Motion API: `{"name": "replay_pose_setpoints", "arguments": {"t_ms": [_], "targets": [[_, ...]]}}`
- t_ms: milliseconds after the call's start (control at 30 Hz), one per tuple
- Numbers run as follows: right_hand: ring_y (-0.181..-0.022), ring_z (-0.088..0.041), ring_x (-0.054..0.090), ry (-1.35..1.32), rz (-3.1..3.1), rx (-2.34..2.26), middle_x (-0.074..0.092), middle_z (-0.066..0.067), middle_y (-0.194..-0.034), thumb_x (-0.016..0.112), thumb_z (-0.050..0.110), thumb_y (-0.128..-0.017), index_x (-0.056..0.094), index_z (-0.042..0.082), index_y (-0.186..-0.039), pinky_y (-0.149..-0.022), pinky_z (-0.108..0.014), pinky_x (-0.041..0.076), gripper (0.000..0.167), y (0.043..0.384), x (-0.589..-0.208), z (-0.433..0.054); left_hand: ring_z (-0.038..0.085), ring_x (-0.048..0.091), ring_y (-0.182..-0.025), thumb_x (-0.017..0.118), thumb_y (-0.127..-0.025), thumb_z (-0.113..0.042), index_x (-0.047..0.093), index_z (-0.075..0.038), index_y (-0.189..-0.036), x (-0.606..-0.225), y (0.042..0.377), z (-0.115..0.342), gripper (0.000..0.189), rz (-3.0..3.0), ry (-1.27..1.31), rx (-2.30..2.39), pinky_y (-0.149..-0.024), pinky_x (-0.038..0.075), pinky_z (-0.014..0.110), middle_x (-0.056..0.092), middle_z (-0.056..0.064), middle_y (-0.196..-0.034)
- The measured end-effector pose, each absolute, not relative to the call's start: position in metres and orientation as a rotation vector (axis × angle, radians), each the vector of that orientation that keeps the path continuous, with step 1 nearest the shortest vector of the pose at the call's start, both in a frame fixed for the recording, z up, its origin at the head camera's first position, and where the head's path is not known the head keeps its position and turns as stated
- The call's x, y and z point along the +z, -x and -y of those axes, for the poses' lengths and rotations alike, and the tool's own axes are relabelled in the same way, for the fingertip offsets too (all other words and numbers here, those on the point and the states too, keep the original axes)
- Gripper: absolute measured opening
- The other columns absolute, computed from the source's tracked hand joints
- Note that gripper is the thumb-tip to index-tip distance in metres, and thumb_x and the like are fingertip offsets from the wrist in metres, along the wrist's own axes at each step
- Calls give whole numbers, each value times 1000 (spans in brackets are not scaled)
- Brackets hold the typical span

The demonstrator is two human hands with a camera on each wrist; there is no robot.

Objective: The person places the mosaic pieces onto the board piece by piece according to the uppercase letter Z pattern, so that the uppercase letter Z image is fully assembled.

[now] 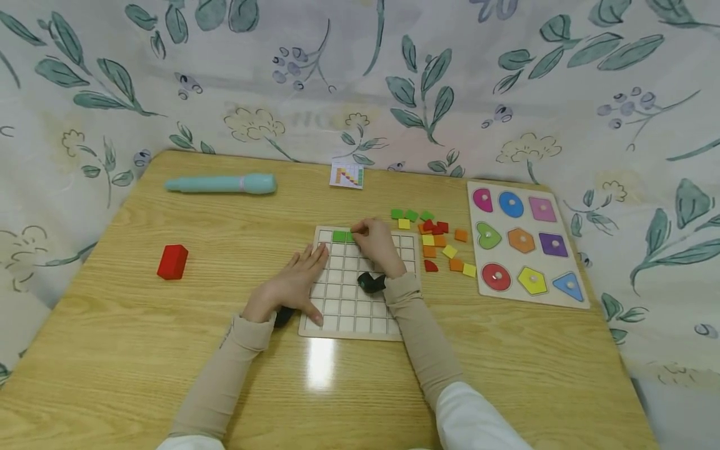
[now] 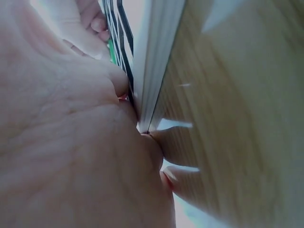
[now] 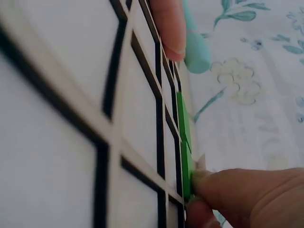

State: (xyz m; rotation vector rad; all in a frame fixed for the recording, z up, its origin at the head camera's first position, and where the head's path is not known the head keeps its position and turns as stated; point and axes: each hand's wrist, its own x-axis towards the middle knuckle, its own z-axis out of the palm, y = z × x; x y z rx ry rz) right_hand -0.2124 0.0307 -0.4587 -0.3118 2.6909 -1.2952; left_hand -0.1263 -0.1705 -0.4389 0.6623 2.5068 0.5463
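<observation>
A wooden grid board (image 1: 333,291) with white cells lies in the middle of the table. My left hand (image 1: 292,281) rests flat across its left edge, fingers spread; in the left wrist view the palm covers much of the picture beside the board's edge (image 2: 156,61). At the top row, my right hand (image 1: 379,245) pinches a green square tile (image 3: 187,171) between thumb and finger. Directly left of it, another green tile (image 1: 340,236) sits in a top-row cell. The right forearm hides part of the board's right side.
Loose green, yellow, orange and red tiles (image 1: 440,240) lie right of the board. Farther right is a shape puzzle (image 1: 527,257) with knobbed pieces. A small pattern card (image 1: 346,175), a teal tube-like stick (image 1: 219,184) and a red block (image 1: 172,262) lie around the board.
</observation>
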Motion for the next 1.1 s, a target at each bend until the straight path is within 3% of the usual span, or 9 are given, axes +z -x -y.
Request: {"name": "replay_pose_setpoints", "arguments": {"t_ms": [300,367,533,600,667,800,900,1000,1100], "targets": [[-100,-25,63,375,-2425,-1372,62,-17,-126,58,19,-97,59,7,-132,-79,-25,50,37,219,-459,-65,40,-14,-149,87,-54,-50,-5,1,-153,-442,121,171,145,-2508,-632,549,-121,-4,56,-12,18,-161],[-93,-23,66,296,-2407,-1450,62,-17,-128,56,19,-98,51,10,-140,-74,-23,52,43,222,-458,-79,40,-14,-149,88,-53,-49,-6,1,-153,-444,120,171,146,-2507,-625,560,-121,-5,56,-12,18,-161],[-63,-7,58,118,-2444,-1541,65,-23,-105,53,18,-100,33,16,-152,-61,-18,49,56,230,-463,-101,40,-14,-148,89,-53,-46,-6,1,-153,-443,121,173,146,-2505,-625,588,-120,-6,57,-13,18,-161],[-61,-5,55,112,-2500,-1504,66,-23,-111,53,17,-99,34,15,-152,-63,-19,48,56,231,-466,-102,40,-15,-148,89,-53,-45,-6,2,-153,-443,122,173,146,-2503,-633,594,-120,-7,57,-13,18,-161],[-67,-11,56,119,-2578,-1466,62,-19,-125,54,13,-98,39,12,-149,-72,-24,50,53,231,-468,-101,40,-15,-148,89,-53,-45,-7,1,-153,-443,123,173,146,-2498,-637,598,-120,-7,57,-14,17,-161],[-106,-27,57,87,-2752,-1403,53,-16,-140,55,3,-92,50,6,-141,-99,-39,46,48,230,-469,-96,39,-16,-148,89,-54,-45,-7,1,-153,-443,124,173,145,-2491,-646,609,-120,-8,57,-14,17,-162],[-128,-35,48,65,-2815,-1373,50,-18,-142,54,-1,-91,49,6,-141,-100,-47,45,51,229,-469,-95,39,-16,-148,89,-54,-45,-6,1,-153,-442,124,172,145,-2496,-648,610,-120,-8,57,-13,16,-162],[-104,-33,59,91,-2862,-1263,49,-15,-146,53,2,-93,45,10,-145,-75,-38,49,53,229,-469,-96,39,-16,-149,89,-54,-44,-6,1,-153,-441,123,172,145,-2498,-649,613,-120,-8,57,-13,17,-162],[-69,-27,52,133,-2883,-1191,53,-12,-144,51,3,-94,46,12,-145,-53,-29,36,52,229,-469,-97,38,-16,-149,89,-54,-44,-6,1,-153,-440,123,171,144,-2494,-654,616,-120,-8,57,-13,17,-162]]}}
